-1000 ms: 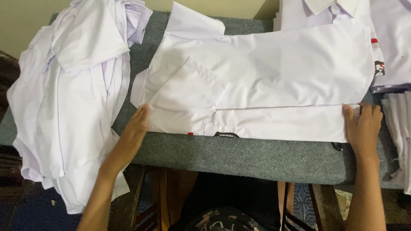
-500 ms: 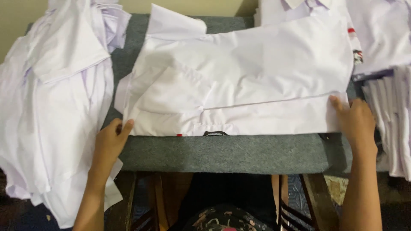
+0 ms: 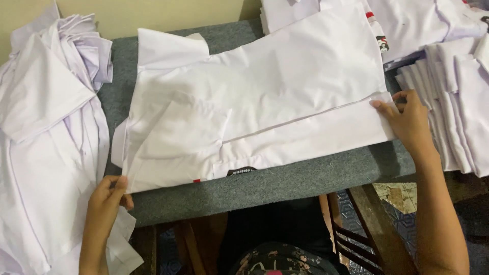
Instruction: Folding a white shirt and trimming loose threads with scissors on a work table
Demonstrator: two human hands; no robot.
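Observation:
A white shirt (image 3: 265, 97) lies flat and partly folded across a grey padded table (image 3: 285, 181), collar end at the left, a small red and black emblem near its far right corner. My left hand (image 3: 107, 196) pinches the shirt's near left corner at the table's front edge. My right hand (image 3: 407, 119) grips the folded near edge at the right end. A dark label shows on the near hem between the hands.
A loose heap of white shirts (image 3: 48, 132) covers the left side and hangs over the table edge. Folded white shirts are stacked at the right (image 3: 458, 102) and far right (image 3: 423, 20). A wooden stool frame (image 3: 367, 229) stands below the table.
The view has shifted and tilted. My left hand has drawn back to the shirt's near left corner and taken hold of it; my right hand stays at the right end of the folded edge.

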